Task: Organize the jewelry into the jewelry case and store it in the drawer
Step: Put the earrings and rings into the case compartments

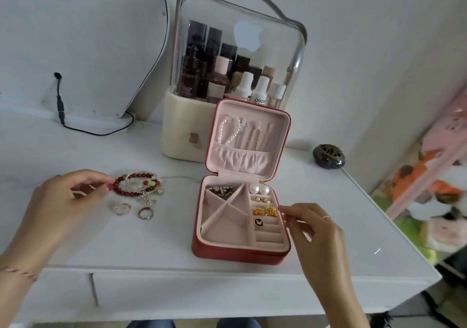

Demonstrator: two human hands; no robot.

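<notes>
A red jewelry case (pixel 227 250) lies open on the white desk, its pink lid upright with a pearl necklace (pixel 231 129) hung inside. The pink tray holds pearl earrings (pixel 259 188), gold earrings (pixel 265 211), a black butterfly piece (pixel 258 222) and dark metal pieces (pixel 222 191). My right hand (pixel 316 236) hovers at the case's right edge, fingertips pinched close beside the gold earrings. My left hand (pixel 63 201) pinches a dark red bead bracelet (pixel 121 188) in a pile of bracelets (pixel 144 183). Two rings (pixel 122 209) (pixel 145 213) lie in front of the pile.
A clear-domed cosmetics organizer (pixel 227 37) full of bottles stands right behind the case. A dark round ornament (pixel 328 156) sits at the back right. A mirror (pixel 88 37) and black cable (pixel 96 132) are at the back left. The closed drawer front (pixel 177 292) is below the desk edge.
</notes>
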